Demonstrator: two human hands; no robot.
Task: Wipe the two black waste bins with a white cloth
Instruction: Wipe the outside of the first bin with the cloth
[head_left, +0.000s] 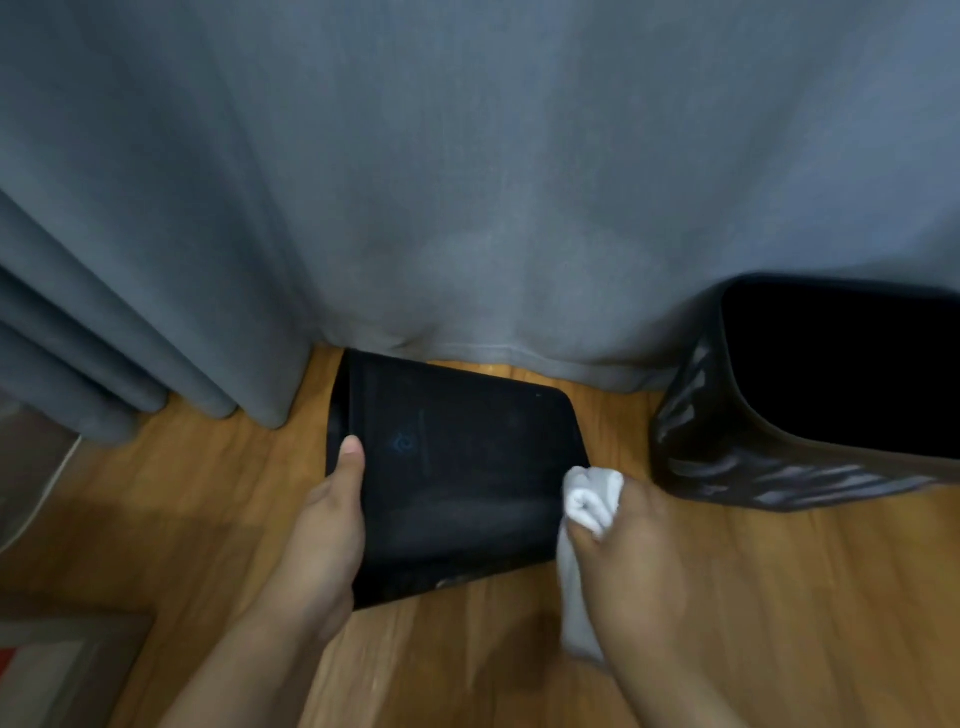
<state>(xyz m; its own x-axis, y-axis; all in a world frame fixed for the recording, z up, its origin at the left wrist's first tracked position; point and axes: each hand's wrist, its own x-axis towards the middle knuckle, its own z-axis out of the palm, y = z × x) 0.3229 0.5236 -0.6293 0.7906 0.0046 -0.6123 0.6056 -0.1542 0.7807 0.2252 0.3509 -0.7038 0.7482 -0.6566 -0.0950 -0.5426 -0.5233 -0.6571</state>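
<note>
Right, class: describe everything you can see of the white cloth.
The white cloth looks soft, like thin towelling, and is bunched into a wad. The right hand holds it in a curled grip, with a loose tail hanging below the palm. The wad sits against the right edge of the smooth black waste bin, which lies on its side on the wooden floor.

Grey curtain (467, 182) hangs to wooden floor (208, 493); white cable (47, 488) far left.
</note>
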